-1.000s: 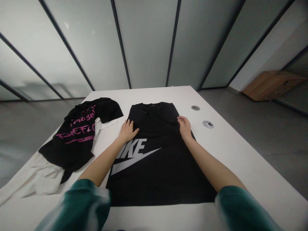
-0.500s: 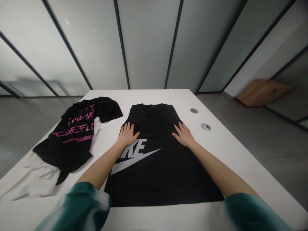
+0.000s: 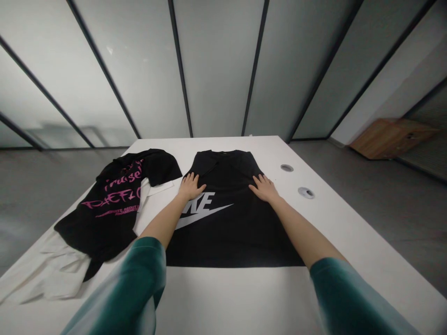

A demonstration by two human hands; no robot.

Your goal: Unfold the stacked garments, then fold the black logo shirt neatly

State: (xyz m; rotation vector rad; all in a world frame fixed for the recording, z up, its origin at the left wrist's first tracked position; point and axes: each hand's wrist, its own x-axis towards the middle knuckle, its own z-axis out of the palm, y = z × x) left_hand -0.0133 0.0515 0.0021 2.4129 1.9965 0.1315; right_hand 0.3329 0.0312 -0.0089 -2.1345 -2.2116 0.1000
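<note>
A black T-shirt (image 3: 237, 237) with a grey-white logo print lies flat on the white table, its collar at the far end and its sleeves laid inward over the body. My left hand (image 3: 190, 186) rests palm down on its left edge, just above the print, fingers spread. On the opposite edge my right hand (image 3: 264, 188) lies flat too, with the thumb pointing inward. Neither hand grips the cloth. My left forearm hides part of the lettering.
Left of the T-shirt lies another black shirt (image 3: 115, 228) with pink lettering, on top of white cloth (image 3: 66, 274). Two round cable holes, a far one (image 3: 287, 168) and a near one (image 3: 306, 192), are set in the white table (image 3: 335, 232). A wooden cabinet (image 3: 387, 138) stands beyond on the right.
The T-shirt's near hem sits farther from me, and the whole shirt has slid away across the table under my flat hands. My arms reach farther forward. The view has shifted slightly.
</note>
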